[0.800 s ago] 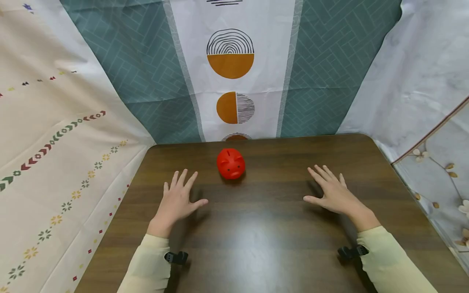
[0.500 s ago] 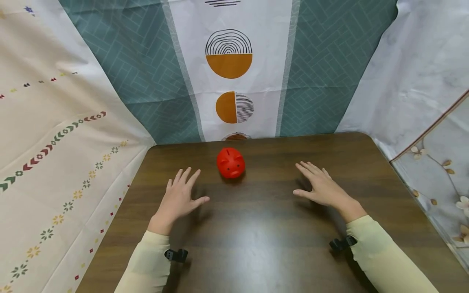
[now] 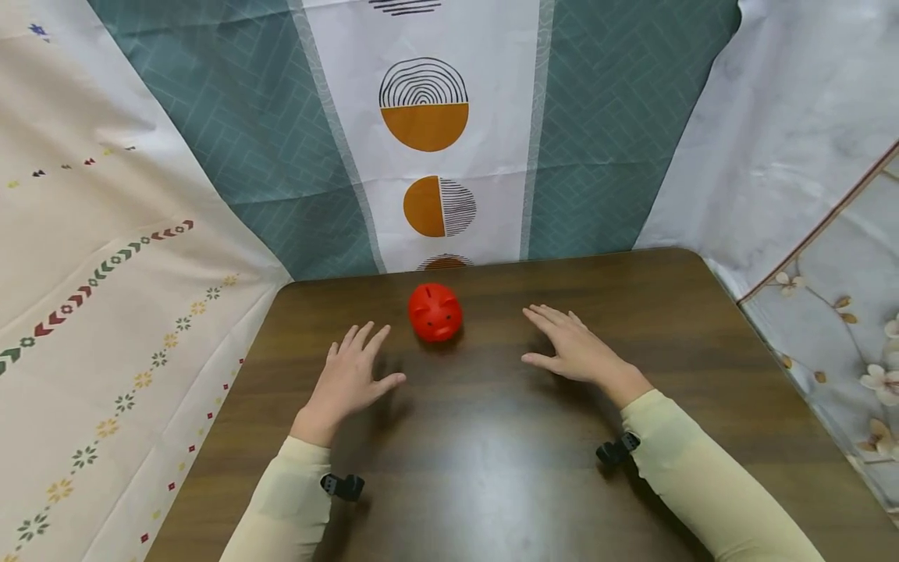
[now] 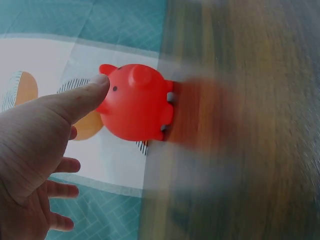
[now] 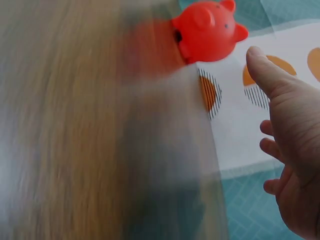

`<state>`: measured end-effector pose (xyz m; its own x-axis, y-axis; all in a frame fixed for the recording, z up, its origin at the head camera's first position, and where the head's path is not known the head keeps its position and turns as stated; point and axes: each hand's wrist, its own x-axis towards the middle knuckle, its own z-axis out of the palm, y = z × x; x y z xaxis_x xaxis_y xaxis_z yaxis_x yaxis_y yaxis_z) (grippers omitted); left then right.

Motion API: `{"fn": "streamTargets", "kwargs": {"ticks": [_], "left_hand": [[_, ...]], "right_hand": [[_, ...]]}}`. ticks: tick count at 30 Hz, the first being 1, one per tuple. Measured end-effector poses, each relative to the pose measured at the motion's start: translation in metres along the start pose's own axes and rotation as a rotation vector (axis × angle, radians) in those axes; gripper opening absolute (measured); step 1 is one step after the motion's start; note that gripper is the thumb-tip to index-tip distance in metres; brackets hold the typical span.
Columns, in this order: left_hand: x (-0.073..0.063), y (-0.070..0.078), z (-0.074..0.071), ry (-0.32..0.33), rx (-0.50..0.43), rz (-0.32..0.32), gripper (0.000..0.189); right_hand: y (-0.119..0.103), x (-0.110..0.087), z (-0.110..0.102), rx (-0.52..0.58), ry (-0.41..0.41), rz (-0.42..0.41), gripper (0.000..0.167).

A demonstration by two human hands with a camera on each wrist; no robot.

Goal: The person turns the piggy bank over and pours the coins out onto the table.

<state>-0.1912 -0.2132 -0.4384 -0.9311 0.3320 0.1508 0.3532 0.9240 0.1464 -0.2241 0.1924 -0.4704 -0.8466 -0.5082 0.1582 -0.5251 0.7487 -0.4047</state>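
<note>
A red piggy bank (image 3: 435, 314) with a coin slot on top stands near the back of the dark wooden table (image 3: 463, 437), its snout facing me. My left hand (image 3: 347, 378) hovers to its front left, fingers spread and thumb out, touching nothing. To the right of the pig, my right hand (image 3: 576, 347) is held over the table with straight fingers, apart from it. In the left wrist view the thumb overlaps the piggy bank (image 4: 135, 102) in the line of sight. The right wrist view has the piggy bank (image 5: 207, 32) beyond the thumb tip.
A teal and white patterned cloth (image 3: 597, 156) hangs behind the table's back edge. Cream cloth (image 3: 140, 312) borders the left side, and white floral cloth (image 3: 794, 156) the right. Each wrist wears a small black camera (image 3: 342, 486).
My right hand has moved left, nearer to the piggy bank. The left hand has shifted slightly right. The head view has turned a little, and the piggy bank stays in place.
</note>
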Motion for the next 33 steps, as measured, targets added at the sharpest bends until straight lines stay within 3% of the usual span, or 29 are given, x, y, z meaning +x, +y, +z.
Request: {"fn": "streamTargets", "kwargs": {"ticks": [9,14,24,33], "left_hand": [[0.003,0.004,0.009,-0.008,-0.003,0.008,0.083],[0.01,0.002,0.007,0.055,0.01,0.002,0.081],[0.052,0.014,0.007,0.082,0.062,0.02,0.094],[0.081,0.025,0.012,0.034,0.083,0.055,0.097]], "right_hand": [[-0.028,0.021,0.02,0.043,0.007,-0.029,0.087],[-0.044,0.041,0.03,0.041,0.015,-0.063,0.087],[-0.066,0.089,0.039,0.016,0.008,-0.074,0.087],[-0.063,0.114,0.037,0.037,0.019,-0.045,0.08]]}}
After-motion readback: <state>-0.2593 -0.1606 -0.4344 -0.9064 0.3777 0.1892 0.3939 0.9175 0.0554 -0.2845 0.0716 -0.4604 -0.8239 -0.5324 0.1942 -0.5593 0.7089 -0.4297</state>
